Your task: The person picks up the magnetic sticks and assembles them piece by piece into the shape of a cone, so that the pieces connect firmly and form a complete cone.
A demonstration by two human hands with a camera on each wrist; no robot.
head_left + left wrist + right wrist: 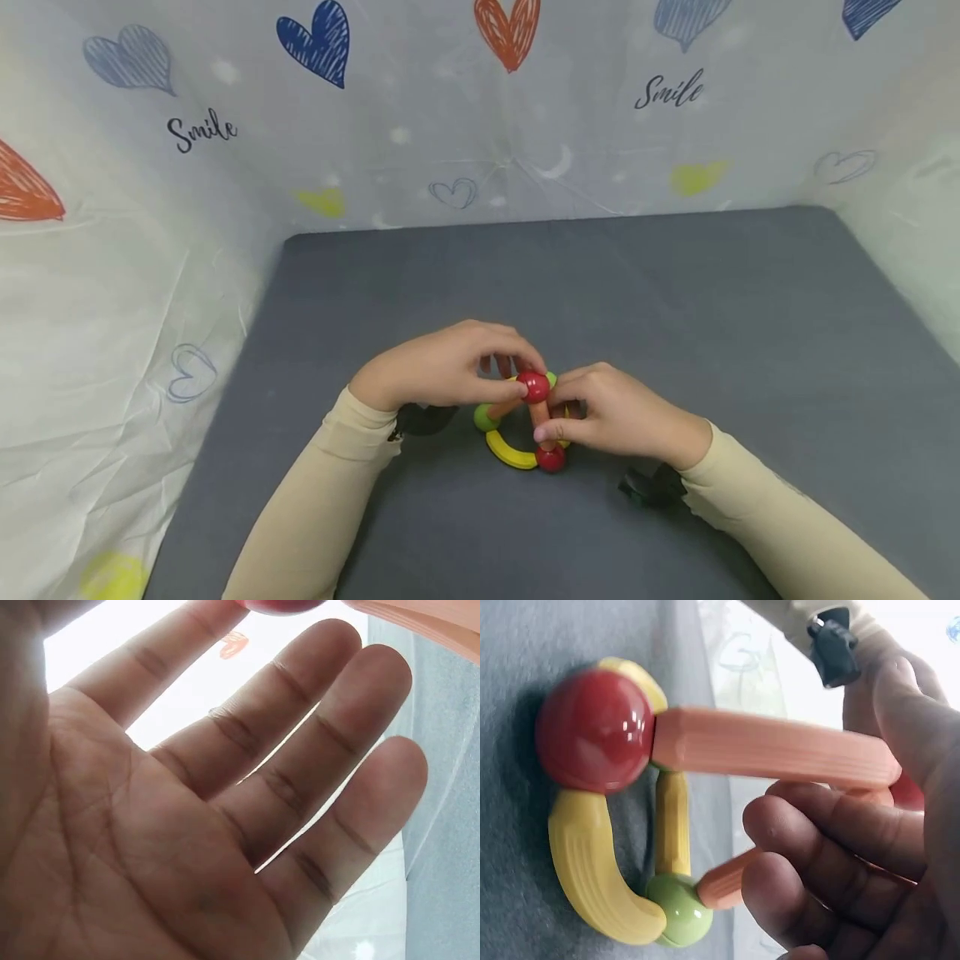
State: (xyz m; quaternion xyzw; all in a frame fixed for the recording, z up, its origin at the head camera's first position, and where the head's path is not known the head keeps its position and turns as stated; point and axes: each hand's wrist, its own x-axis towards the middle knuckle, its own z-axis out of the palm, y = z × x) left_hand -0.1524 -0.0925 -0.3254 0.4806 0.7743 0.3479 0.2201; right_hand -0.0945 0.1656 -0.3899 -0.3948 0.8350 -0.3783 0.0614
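A small pyramid-like build of balls and sticks stands on the table. Curved yellow sticks [510, 452] join a red ball [592, 731] and a green ball [679, 909] at its base. Orange sticks [772, 746] slant up to a second red ball [534, 387] at the top. My left hand [465, 367] pinches that top ball between thumb and index finger, its other fingers extended. Beside the front orange stick is my right hand [618, 417], fingers loosely bent behind the stick. In the right wrist view its thumb stands apart from the stick. Part of the far side is hidden.
A dark grey table [712, 333] lies under the build. White cloth [510, 117] printed with hearts and "Smile" rises behind and at both sides. Black wrist devices [652, 486] hang under both wrists.
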